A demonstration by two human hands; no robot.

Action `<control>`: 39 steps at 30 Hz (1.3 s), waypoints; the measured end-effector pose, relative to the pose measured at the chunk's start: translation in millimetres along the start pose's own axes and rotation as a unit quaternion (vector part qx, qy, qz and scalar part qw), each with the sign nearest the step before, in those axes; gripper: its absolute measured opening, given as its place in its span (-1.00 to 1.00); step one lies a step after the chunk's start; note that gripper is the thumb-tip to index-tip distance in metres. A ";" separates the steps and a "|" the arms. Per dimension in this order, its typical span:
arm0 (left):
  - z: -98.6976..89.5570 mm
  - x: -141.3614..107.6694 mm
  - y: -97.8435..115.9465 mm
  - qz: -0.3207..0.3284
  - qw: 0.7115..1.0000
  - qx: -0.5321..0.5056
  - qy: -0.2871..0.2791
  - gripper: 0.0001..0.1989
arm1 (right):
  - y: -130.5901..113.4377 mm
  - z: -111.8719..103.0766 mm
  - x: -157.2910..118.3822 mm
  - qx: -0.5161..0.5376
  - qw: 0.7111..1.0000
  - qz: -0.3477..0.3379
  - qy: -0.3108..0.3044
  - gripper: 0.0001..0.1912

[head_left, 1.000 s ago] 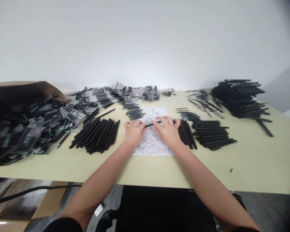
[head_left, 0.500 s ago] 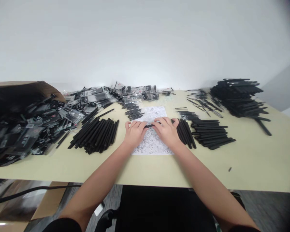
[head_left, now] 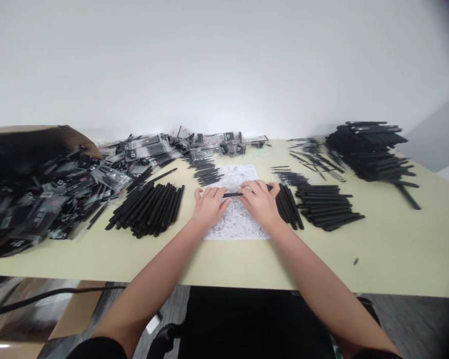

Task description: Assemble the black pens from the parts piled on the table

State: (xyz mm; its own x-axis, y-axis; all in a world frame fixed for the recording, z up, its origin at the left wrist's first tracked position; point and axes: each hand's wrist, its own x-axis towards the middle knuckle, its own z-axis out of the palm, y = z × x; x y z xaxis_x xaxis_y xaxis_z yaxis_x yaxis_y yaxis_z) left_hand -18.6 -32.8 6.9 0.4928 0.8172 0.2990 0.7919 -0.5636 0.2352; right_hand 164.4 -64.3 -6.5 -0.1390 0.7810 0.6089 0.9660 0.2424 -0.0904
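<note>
Above a scribbled white sheet of paper [head_left: 237,222], a slim black pen [head_left: 232,195] lies level between my two hands. My left hand [head_left: 208,205] pinches its left end between thumb and fingers. At the other end, my right hand [head_left: 260,200] grips it with curled fingers, which hide part of it. Just right of my right hand lies a row of thick black pens [head_left: 290,207], partly covered by that hand. Thin dark refills [head_left: 208,173] lie past the paper's upper left, and more short refills [head_left: 292,178] lie beyond my right hand.
On the left, a cardboard box [head_left: 71,137] spills clear packets [head_left: 41,214]. A pile of black pens [head_left: 149,209] lies left of the paper. Another bundle [head_left: 325,205] and a tall stack [head_left: 370,149] are at right. A small dark piece [head_left: 355,261] lies near the front edge.
My hands have drawn slightly apart, the right one shifting a little to the right. More of the black pen shows between them.
</note>
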 end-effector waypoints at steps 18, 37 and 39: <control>-1.4 -1.6 -1.8 0.016 0.999 0.005 0.033 -0.77 | 1.9 -1.7 1.1 -0.005 1.000 0.012 0.007 -0.84; 0.5 -1.5 -2.0 0.003 0.999 0.008 0.053 -0.81 | 3.8 -0.9 1.5 -0.019 0.999 0.000 0.038 -0.93; 0.5 -1.2 -2.0 0.002 0.999 0.010 0.053 -0.82 | 4.2 -0.4 1.4 -0.023 0.999 -0.007 0.046 -0.93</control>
State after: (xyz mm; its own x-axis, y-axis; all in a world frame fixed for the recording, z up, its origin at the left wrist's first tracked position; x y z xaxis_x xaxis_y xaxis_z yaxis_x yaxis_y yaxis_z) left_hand -20.6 -32.6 5.6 0.4566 0.7968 0.3958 0.7972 -0.5639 0.2157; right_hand 168.3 -62.4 -5.7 -0.1332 0.7210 0.6800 0.9735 0.2238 -0.0466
